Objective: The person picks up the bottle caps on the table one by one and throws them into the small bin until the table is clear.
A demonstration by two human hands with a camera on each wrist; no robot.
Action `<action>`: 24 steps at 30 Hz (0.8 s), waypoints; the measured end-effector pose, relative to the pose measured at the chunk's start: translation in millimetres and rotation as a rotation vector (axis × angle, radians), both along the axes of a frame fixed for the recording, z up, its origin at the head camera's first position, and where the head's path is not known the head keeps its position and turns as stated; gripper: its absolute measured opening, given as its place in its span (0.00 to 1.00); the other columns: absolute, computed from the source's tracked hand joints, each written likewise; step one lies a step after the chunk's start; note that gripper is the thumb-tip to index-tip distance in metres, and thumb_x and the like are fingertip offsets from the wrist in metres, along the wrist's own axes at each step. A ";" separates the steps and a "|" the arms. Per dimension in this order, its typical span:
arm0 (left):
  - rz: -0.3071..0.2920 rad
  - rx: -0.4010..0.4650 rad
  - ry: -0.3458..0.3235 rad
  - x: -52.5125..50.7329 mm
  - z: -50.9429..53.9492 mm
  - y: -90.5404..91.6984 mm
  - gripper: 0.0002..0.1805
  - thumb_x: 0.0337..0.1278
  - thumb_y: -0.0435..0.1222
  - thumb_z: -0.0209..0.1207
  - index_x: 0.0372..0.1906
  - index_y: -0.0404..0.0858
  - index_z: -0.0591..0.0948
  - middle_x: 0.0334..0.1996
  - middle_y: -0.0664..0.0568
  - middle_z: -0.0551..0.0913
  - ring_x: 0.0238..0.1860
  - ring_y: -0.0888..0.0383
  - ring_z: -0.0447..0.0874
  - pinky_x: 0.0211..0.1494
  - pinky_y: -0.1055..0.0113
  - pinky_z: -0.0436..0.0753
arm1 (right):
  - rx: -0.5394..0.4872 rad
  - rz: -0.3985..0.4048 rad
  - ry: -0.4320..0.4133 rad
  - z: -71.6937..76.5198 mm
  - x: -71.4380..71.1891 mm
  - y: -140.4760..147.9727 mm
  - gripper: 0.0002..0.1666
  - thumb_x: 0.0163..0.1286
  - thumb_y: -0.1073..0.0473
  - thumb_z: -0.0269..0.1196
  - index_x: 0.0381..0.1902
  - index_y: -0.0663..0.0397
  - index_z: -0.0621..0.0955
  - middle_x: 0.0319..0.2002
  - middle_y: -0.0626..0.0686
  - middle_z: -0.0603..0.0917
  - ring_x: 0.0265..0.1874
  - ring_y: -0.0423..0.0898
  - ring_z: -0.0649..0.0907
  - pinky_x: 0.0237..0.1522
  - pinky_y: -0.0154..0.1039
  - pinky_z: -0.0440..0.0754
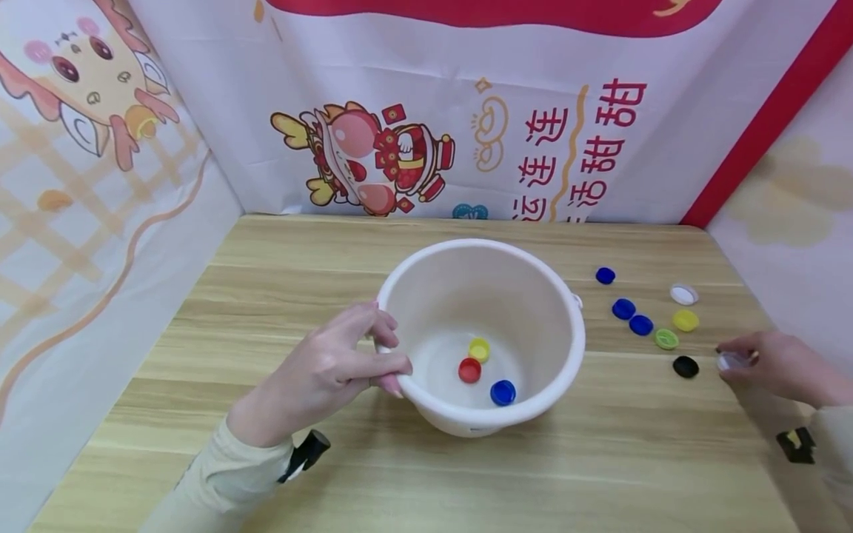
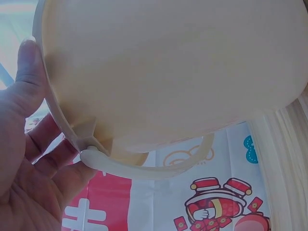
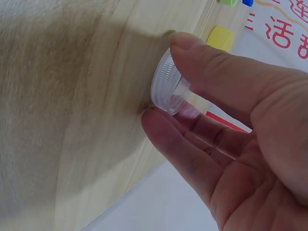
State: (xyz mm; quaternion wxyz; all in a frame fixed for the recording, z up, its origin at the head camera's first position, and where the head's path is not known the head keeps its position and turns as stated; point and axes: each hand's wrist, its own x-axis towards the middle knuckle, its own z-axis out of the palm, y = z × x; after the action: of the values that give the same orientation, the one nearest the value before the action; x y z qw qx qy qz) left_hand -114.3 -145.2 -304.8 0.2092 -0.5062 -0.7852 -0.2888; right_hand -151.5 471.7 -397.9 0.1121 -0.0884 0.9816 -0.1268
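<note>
A wood-grain table (image 1: pixel 266 296) runs up to a printed cloth backdrop (image 1: pixel 400 59). The step in hand appears to be picking up a clear bottle cap (image 3: pixel 166 79) at the right of the head view; the next move likely calls for a steady pinch and a lift free of the neighbouring caps. The cap is transparent, finely ridged around its side, and tilted on edge between the thumb and fingers of the right hand (image 1: pixel 789 363), which are parted only by its width. Whether it touches the table is unclear.

Just beside it lies a black cap (image 1: pixel 686 366); farther up are green (image 1: pixel 666 339), yellow (image 1: pixel 685 320), white (image 1: pixel 683 295) and three blue caps (image 1: pixel 623 309). At centre, the left hand (image 1: pixel 320 363) grips the rim of a white bucket (image 1: pixel 533 318) holding red (image 1: pixel 469 370), yellow (image 1: pixel 478 349) and blue (image 1: pixel 503 393) caps.
</note>
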 end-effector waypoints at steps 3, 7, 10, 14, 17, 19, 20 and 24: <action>-0.011 0.011 0.001 0.6 0.5 0.1 0.17 0.57 0.51 0.62 0.38 0.44 0.90 0.40 0.49 0.80 0.48 0.50 0.80 0.64 0.48 0.75 | 0.004 -0.006 -0.007 2.9 -0.6 0.2 0.26 0.58 0.58 0.74 0.47 0.74 0.82 0.32 0.58 0.84 0.31 0.50 0.81 0.29 0.41 0.78; -0.019 0.016 0.008 0.6 0.4 0.6 0.17 0.58 0.51 0.61 0.38 0.43 0.90 0.39 0.49 0.80 0.48 0.51 0.80 0.63 0.51 0.77 | 0.013 -0.026 -0.043 2.8 -2.7 1.9 0.27 0.58 0.57 0.73 0.47 0.75 0.81 0.34 0.59 0.84 0.32 0.51 0.81 0.30 0.42 0.79; -0.017 0.015 0.013 0.4 0.0 0.7 0.17 0.59 0.51 0.60 0.38 0.43 0.90 0.40 0.48 0.80 0.47 0.52 0.80 0.59 0.55 0.81 | 0.012 -0.030 -0.048 2.0 -3.7 2.6 0.27 0.59 0.57 0.73 0.47 0.75 0.81 0.33 0.59 0.84 0.32 0.51 0.81 0.30 0.43 0.79; -0.009 0.009 0.011 1.0 -0.5 -0.4 0.17 0.59 0.50 0.60 0.39 0.43 0.90 0.41 0.49 0.80 0.47 0.53 0.80 0.55 0.60 0.83 | 0.001 -0.013 -0.021 1.4 -2.8 1.4 0.26 0.59 0.57 0.73 0.46 0.75 0.81 0.33 0.58 0.85 0.32 0.50 0.81 0.31 0.43 0.79; -0.003 0.003 -0.005 1.8 -0.5 -1.3 0.17 0.59 0.50 0.60 0.40 0.44 0.90 0.41 0.49 0.79 0.48 0.54 0.79 0.55 0.60 0.83 | 0.000 -0.011 -0.015 1.3 -2.0 -0.4 0.26 0.59 0.58 0.73 0.47 0.75 0.82 0.33 0.58 0.85 0.32 0.49 0.81 0.31 0.42 0.79; -0.001 0.005 -0.013 1.9 -0.3 -1.7 0.16 0.58 0.50 0.61 0.40 0.44 0.90 0.41 0.50 0.79 0.47 0.54 0.79 0.55 0.59 0.83 | 0.006 -0.017 -0.024 1.7 -2.2 -1.0 0.26 0.59 0.57 0.73 0.46 0.75 0.82 0.33 0.58 0.85 0.32 0.49 0.81 0.31 0.43 0.79; -0.003 0.006 -0.013 1.8 -0.3 -1.8 0.16 0.58 0.50 0.61 0.40 0.44 0.90 0.41 0.50 0.79 0.47 0.54 0.79 0.55 0.59 0.84 | 0.005 -0.022 -0.030 2.0 -2.5 -1.0 0.26 0.60 0.57 0.73 0.47 0.76 0.82 0.33 0.59 0.84 0.32 0.50 0.81 0.31 0.43 0.79; -0.012 0.009 0.003 0.9 0.5 -1.5 0.16 0.58 0.50 0.61 0.40 0.45 0.90 0.41 0.50 0.79 0.47 0.54 0.79 0.54 0.59 0.84 | 0.008 -0.033 -0.047 2.6 -1.5 -1.8 0.27 0.60 0.56 0.72 0.48 0.75 0.81 0.34 0.59 0.84 0.32 0.50 0.81 0.30 0.43 0.79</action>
State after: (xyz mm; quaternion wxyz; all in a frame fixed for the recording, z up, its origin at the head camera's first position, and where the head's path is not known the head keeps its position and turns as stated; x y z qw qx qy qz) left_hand -113.4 -146.6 -304.4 0.2110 -0.5103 -0.7806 -0.2929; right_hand -153.0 469.9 -395.3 0.1333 -0.0688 0.9806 -0.1265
